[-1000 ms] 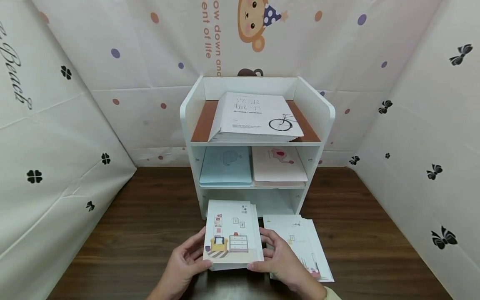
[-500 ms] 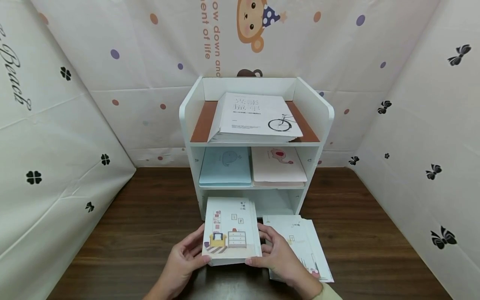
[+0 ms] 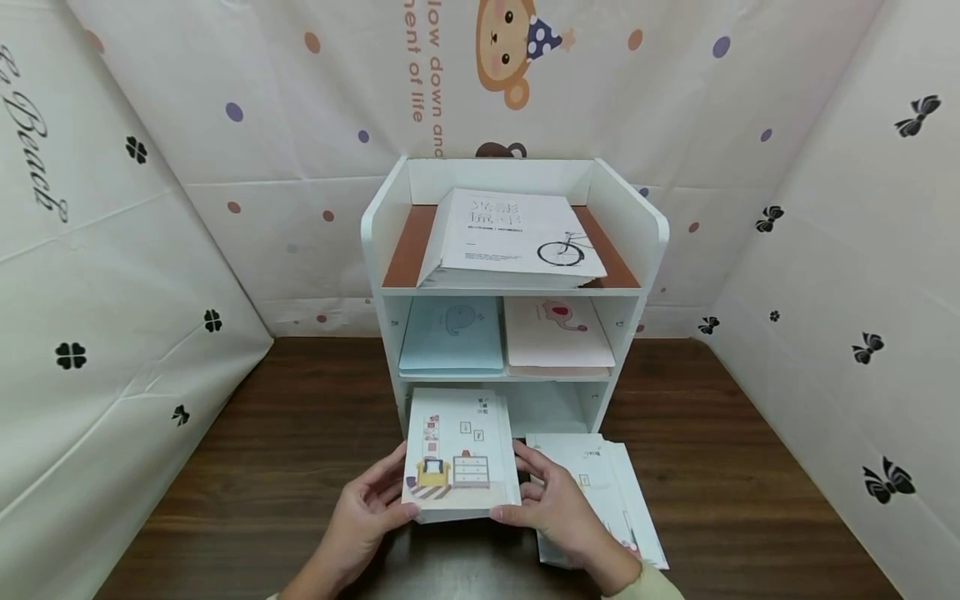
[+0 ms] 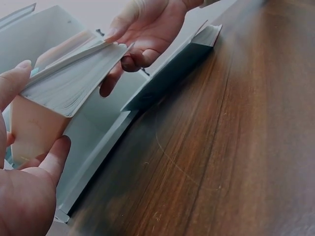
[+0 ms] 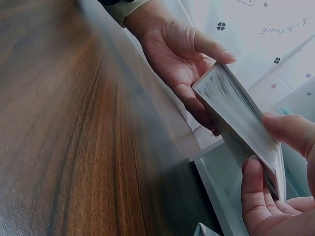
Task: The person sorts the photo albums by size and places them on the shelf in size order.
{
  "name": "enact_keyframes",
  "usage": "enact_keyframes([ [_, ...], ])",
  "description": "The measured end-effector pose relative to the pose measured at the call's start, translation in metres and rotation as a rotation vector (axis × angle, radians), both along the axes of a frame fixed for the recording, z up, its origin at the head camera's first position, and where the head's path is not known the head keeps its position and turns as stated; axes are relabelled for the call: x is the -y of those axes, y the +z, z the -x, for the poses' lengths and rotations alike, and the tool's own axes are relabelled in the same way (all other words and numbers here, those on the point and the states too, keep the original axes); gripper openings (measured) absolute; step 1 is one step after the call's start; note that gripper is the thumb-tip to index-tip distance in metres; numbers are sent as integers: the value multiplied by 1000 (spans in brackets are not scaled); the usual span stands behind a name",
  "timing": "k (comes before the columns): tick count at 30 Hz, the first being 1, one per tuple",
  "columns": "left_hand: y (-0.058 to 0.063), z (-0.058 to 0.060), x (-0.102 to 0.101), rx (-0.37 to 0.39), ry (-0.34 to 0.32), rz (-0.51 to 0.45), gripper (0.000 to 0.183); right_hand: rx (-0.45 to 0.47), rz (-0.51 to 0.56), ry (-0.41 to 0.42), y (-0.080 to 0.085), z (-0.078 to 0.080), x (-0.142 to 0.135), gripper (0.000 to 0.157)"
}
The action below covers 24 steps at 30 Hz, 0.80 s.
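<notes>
Both hands hold a small stack of white books (image 3: pixel 453 450), the top cover printed with a yellow armchair and a chest of drawers. My left hand (image 3: pixel 366 504) grips the left side, thumb on the near corner of the cover and fingers beneath. On the opposite side my right hand (image 3: pixel 551 504) grips it likewise. Pages show between the covers in the left wrist view, and the stack is raised above the table. Its far end overlaps the bottom compartment (image 3: pixel 551 407) of a white shelf (image 3: pixel 378 242). A second stack of white books (image 3: pixel 600 492) lies on the table, partly behind my right hand.
On the shelf's top lie white books with a bicycle cover (image 3: pixel 517 237). The middle level holds blue notebooks (image 3: pixel 453 337) at left and pink notebooks (image 3: pixel 558 337) at right. A dark wooden table (image 3: pixel 225 500) spreads around, with patterned cloth (image 3: pixel 150 250) behind and at the sides.
Both hands have carried the stack of books a little forward, toward the shelf's bottom compartment. The grip looks the same, and the stack on the right stays where it was.
</notes>
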State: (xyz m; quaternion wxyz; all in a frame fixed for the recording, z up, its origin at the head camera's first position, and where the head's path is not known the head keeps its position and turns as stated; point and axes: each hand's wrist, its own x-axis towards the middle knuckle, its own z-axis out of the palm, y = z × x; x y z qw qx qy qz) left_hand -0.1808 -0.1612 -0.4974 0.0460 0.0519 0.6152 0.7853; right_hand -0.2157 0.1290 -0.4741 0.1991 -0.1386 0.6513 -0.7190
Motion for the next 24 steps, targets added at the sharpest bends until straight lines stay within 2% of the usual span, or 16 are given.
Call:
enact_keyframes([
  [11,2,10,2,-32,0,20,84,8,-71,-26,0,9,1,107],
  [19,-4,18,5,12,21,53,84,-28,-173,-49,-6,19,6,98],
  [24,-7,24,8,19,-8,56,86,-48,-208,-37,-7,24,7,96],
])
